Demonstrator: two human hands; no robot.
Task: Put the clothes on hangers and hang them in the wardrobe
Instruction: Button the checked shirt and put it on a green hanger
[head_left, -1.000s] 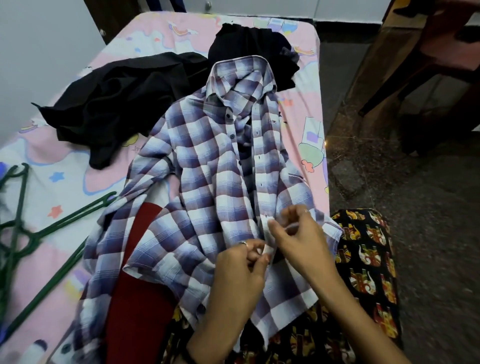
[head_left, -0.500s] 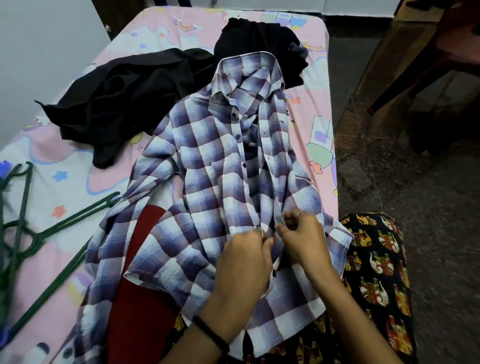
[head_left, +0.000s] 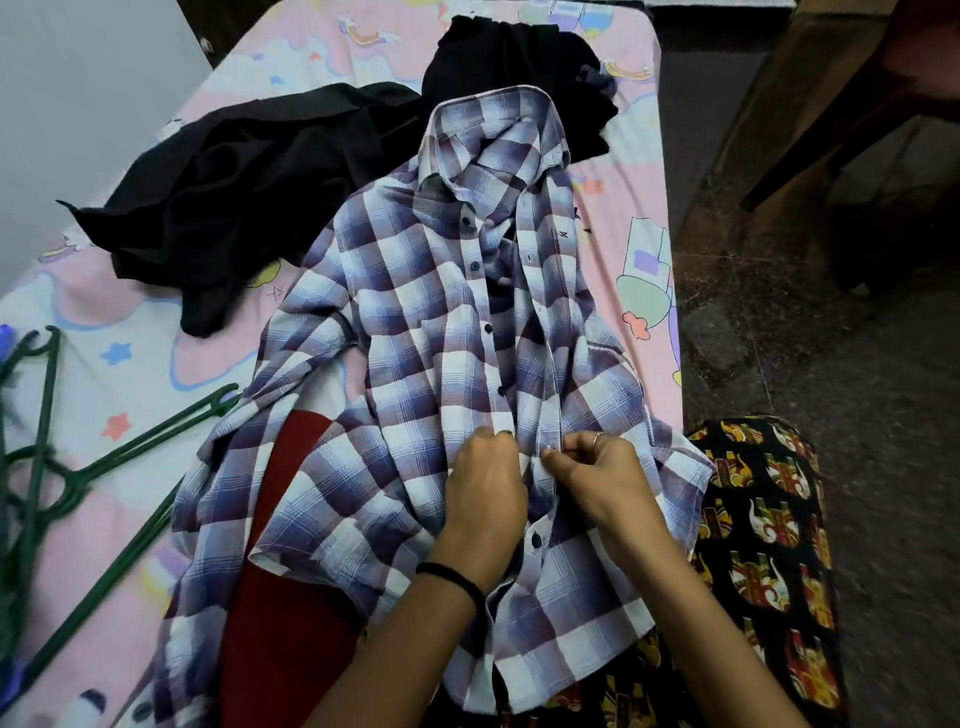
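A blue, maroon and white checked shirt (head_left: 431, 322) lies face up on the bed, collar at the far end, front placket partly apart with dark buttons showing. My left hand (head_left: 485, 488) pinches the left placket edge at a button low on the front. My right hand (head_left: 597, 470) pinches the right placket edge beside it; the two hands nearly touch. Green plastic hangers (head_left: 47, 457) lie on the sheet to the left. A red garment (head_left: 280, 597) lies under the shirt's left side.
Black clothes (head_left: 249, 192) are heaped at the far left, and another black garment (head_left: 514, 57) lies behind the collar. The bed has a pink cartoon sheet (head_left: 623, 171). A black patterned cloth (head_left: 769, 519) covers my lap at right. Dark floor and wooden furniture (head_left: 810, 104) lie to the right.
Both hands have moved up the shirt front from a lower button to a higher one. The camera view has shifted slightly left and closer.
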